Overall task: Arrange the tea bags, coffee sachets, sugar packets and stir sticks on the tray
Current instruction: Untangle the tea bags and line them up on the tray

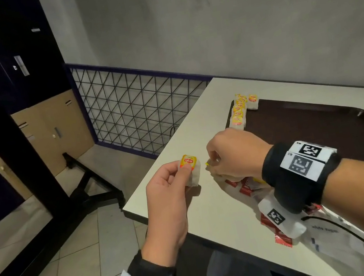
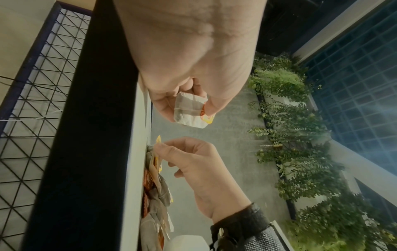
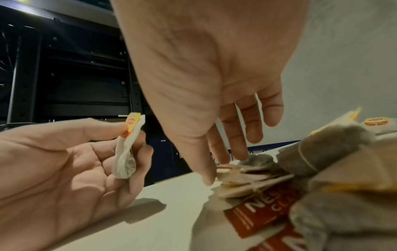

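A left hand (image 1: 169, 190) pinches a soft, crumpled white paper tea bag (image 1: 190, 168) with a glossy yellow tag, held above the table's (image 1: 175, 210) near left edge. The right hand (image 1: 233, 153), fingers curled downward, pinches at a loose pile of tea bags (image 3: 322, 163) and red foil coffee sachets (image 3: 264, 214). A tidy row of tea bags (image 1: 240, 110) lines the dark brown tray's (image 1: 318, 130) far left edge. Smooth off-white tabletop, grey plaster wall, black wire-mesh railing (image 1: 134, 112), tiled floor.

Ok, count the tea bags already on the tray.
About 6. Roughly five overlap in a row along the tray's left edge, and a single bag lies just right of the row's far end. The overlap may hide more.
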{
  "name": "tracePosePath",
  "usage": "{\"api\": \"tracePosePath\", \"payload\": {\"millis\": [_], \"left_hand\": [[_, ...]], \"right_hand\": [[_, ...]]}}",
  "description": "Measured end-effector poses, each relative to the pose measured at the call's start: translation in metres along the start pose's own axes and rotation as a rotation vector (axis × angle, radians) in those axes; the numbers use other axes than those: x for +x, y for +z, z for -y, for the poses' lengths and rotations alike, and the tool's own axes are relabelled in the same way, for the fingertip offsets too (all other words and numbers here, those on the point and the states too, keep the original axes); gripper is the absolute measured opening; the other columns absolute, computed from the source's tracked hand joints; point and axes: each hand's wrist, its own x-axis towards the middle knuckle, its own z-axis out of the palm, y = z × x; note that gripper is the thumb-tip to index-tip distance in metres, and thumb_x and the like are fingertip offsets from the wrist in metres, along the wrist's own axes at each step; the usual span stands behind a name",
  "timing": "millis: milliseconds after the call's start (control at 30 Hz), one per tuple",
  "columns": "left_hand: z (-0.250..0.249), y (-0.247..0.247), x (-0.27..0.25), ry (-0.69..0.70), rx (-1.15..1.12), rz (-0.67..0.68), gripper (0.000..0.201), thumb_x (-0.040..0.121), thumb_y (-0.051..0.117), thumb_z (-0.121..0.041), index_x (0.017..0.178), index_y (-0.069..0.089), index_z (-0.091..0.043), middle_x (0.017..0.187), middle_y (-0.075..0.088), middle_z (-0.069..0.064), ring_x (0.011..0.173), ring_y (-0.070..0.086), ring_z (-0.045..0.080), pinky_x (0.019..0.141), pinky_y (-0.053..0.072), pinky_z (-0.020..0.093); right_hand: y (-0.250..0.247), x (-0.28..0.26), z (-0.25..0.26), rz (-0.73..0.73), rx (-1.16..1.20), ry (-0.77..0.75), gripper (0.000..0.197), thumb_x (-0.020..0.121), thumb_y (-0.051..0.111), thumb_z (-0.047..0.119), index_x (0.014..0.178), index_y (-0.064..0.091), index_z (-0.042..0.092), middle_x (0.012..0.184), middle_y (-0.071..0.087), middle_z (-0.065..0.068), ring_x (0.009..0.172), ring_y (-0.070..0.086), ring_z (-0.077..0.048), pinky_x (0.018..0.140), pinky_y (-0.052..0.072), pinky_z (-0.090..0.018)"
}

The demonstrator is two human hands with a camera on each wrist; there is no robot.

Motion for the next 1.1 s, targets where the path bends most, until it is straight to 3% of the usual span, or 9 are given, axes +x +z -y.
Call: {"api": "tracePosePath", "payload": {"millis": [133, 200, 367, 467, 567, 700, 767, 900, 1100], "left_hand": [[0.000, 0.001, 0.002, -0.003, -0.010, 0.003, 0.009, 0.094, 0.070, -0.017, 0.095, 0.077, -0.013, 0.091, 0.073, 0.008, 0.082, 0.063, 0.025, 0.080, 0.058, 0.042], [-0.001, 0.001, 0.002, 0.003, -0.013, -0.001, 0.009, 0.094, 0.069, -0.016, 0.096, 0.077, -0.011, 0.090, 0.073, 0.008, 0.081, 0.063, 0.024, 0.081, 0.058, 0.043], [0.000, 0.001, 0.001, 0.004, -0.015, -0.002, 0.012, 0.092, 0.072, -0.020, 0.099, 0.078, -0.012, 0.095, 0.075, 0.007, 0.084, 0.065, 0.023, 0.083, 0.060, 0.044], [-0.002, 0.003, 0.000, 0.012, -0.024, 0.010, 0.016, 0.092, 0.071, -0.019, 0.105, 0.077, -0.011, 0.092, 0.077, 0.005, 0.081, 0.067, 0.019, 0.085, 0.060, 0.047], [-0.003, 0.003, 0.000, 0.018, -0.045, 0.018, 0.016, 0.092, 0.071, -0.016, 0.104, 0.077, -0.008, 0.089, 0.077, 0.010, 0.077, 0.068, 0.020, 0.082, 0.059, 0.048], [-0.004, 0.002, 0.001, 0.030, -0.053, 0.034, 0.007, 0.087, 0.075, -0.011, 0.093, 0.079, -0.012, 0.083, 0.077, 0.013, 0.070, 0.071, 0.019, 0.060, 0.057, 0.031], [-0.005, 0.002, 0.000, 0.020, -0.035, 0.038, 0.010, 0.088, 0.074, -0.004, 0.092, 0.079, -0.011, 0.077, 0.075, 0.011, 0.064, 0.069, 0.017, 0.054, 0.055, 0.030], [-0.005, 0.003, -0.003, -0.017, -0.032, 0.070, 0.009, 0.092, 0.071, -0.007, 0.098, 0.078, -0.006, 0.074, 0.070, 0.017, 0.058, 0.063, 0.030, 0.056, 0.055, 0.038], [-0.011, 0.002, -0.006, -0.025, 0.016, 0.134, 0.017, 0.097, 0.065, -0.015, 0.105, 0.078, -0.009, 0.093, 0.072, 0.030, 0.069, 0.065, 0.036, 0.058, 0.049, 0.039]], "right_hand": [[-0.001, 0.003, -0.007, -0.017, 0.098, 0.033, 0.012, 0.091, 0.060, 0.021, 0.085, 0.070, 0.021, 0.083, 0.067, 0.000, 0.078, 0.063, -0.021, 0.066, 0.055, -0.032], [-0.005, 0.003, -0.012, -0.051, 0.172, 0.048, 0.015, 0.092, 0.061, 0.022, 0.079, 0.068, 0.024, 0.079, 0.066, 0.004, 0.075, 0.062, -0.018, 0.060, 0.048, -0.028], [-0.022, -0.012, -0.019, -0.232, 0.283, 0.016, 0.011, 0.095, 0.064, 0.024, 0.092, 0.074, 0.024, 0.081, 0.067, 0.011, 0.076, 0.061, -0.005, 0.067, 0.052, -0.026], [-0.041, -0.028, -0.012, -0.269, 0.398, -0.007, 0.009, 0.093, 0.069, 0.029, 0.087, 0.075, 0.028, 0.076, 0.067, 0.017, 0.070, 0.060, 0.002, 0.062, 0.042, -0.016], [-0.063, -0.043, -0.002, -0.127, 0.617, -0.075, 0.009, 0.088, 0.077, 0.031, 0.084, 0.079, 0.023, 0.074, 0.073, 0.009, 0.067, 0.063, -0.001, 0.061, 0.049, -0.020], [-0.067, -0.047, 0.009, 0.167, 0.961, -0.162, 0.012, 0.086, 0.079, 0.021, 0.091, 0.079, 0.010, 0.088, 0.077, -0.014, 0.072, 0.062, -0.018, 0.069, 0.050, -0.032], [-0.056, -0.040, 0.011, 0.106, 0.972, -0.121, 0.012, 0.087, 0.079, 0.020, 0.092, 0.079, 0.009, 0.087, 0.077, -0.013, 0.067, 0.060, -0.011, 0.062, 0.047, -0.023], [-0.035, -0.028, 0.011, -0.059, 0.930, 0.011, 0.009, 0.087, 0.080, 0.022, 0.089, 0.080, 0.013, 0.083, 0.078, -0.007, 0.069, 0.064, -0.010, 0.066, 0.054, -0.031], [-0.025, -0.023, 0.010, -0.152, 0.870, 0.042, 0.021, 0.088, 0.078, 0.021, 0.108, 0.075, 0.016, 0.081, 0.075, -0.004, 0.067, 0.067, -0.012, 0.068, 0.055, -0.027]]}}
